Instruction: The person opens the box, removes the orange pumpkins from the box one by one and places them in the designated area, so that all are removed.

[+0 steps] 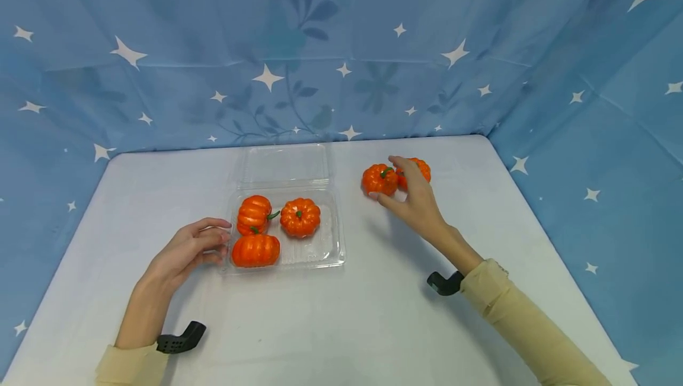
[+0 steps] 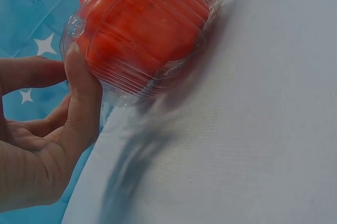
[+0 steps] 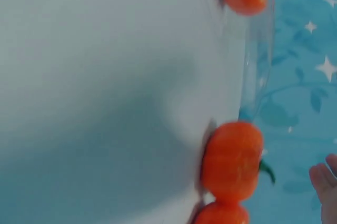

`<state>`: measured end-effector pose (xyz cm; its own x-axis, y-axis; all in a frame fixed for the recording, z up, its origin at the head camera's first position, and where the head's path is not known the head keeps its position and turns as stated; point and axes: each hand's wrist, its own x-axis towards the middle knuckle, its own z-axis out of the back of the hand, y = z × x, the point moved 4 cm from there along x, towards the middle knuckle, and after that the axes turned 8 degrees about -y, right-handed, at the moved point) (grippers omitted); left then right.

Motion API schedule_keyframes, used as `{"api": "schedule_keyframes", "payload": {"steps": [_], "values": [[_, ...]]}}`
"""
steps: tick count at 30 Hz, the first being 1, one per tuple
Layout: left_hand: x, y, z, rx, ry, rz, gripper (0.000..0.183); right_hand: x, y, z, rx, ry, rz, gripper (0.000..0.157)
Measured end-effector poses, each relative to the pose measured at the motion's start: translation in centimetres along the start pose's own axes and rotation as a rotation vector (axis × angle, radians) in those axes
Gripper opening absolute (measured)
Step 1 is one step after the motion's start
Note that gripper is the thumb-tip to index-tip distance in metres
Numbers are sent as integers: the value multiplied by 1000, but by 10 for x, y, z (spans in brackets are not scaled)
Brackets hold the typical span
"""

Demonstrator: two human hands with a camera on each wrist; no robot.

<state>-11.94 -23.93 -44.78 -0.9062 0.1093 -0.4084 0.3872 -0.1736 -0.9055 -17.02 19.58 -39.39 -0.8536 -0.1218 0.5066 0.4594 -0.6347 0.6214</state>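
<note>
My left hand [image 1: 184,251] pinches the left rim of a clear plastic clamshell box [image 1: 319,254] between thumb and fingers. Its lid [image 1: 285,163] lies folded back. Inside are three small orange pumpkins: one on its side at the back left [image 1: 253,214], another at the front left [image 1: 256,250], and a third on the right [image 1: 300,217]. My right hand [image 1: 415,202] hovers, thumb and fingers spread, over two more pumpkins, a left one [image 1: 379,180] and a right one [image 1: 423,169] partly hidden by the fingers. In the right wrist view the fingertips [image 3: 322,177] stand apart from the nearer pumpkin [image 3: 233,161].
A white-covered table [image 1: 341,321] carries everything. Blue star-patterned cloth [image 1: 341,48] hangs behind it and along the sides. Black wrist cameras sit on the left wrist [image 1: 181,338] and the right wrist [image 1: 445,283].
</note>
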Motion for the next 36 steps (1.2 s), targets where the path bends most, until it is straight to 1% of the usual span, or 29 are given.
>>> {"api": "schedule_keyframes", "payload": {"steps": [2, 4, 10, 13, 18, 20, 24, 28, 32, 36], "values": [[1, -1, 0, -3, -1, -6, 47, 2, 7, -6, 19, 20, 10, 77], [1, -1, 0, -8, -1, -11, 47, 3, 12, -12, 30, 57, 11, 76], [1, -2, -1, -20, 0, -10, 45, 4, 24, -28, 40, 222, -29, 75], [0, -1, -2, -23, 6, -10, 44, 4, 30, -36, 72, 278, -27, 76], [-1, -1, -3, -29, 17, -8, 44, 6, 37, -48, 124, 315, 17, 77], [0, -2, -4, -33, 20, -9, 44, 7, 40, -53, 129, 332, 29, 77], [1, -2, -4, -35, 24, -18, 41, 8, 43, -64, 133, 392, 34, 77], [1, -2, -3, -23, 23, -25, 39, 8, 47, -74, 140, 441, 52, 74], [0, -3, -2, -20, 26, -24, 41, 10, 53, -83, 156, 465, 75, 69], [-1, -2, -1, -21, 25, -20, 42, 11, 56, -90, 153, 495, 73, 69]]}}
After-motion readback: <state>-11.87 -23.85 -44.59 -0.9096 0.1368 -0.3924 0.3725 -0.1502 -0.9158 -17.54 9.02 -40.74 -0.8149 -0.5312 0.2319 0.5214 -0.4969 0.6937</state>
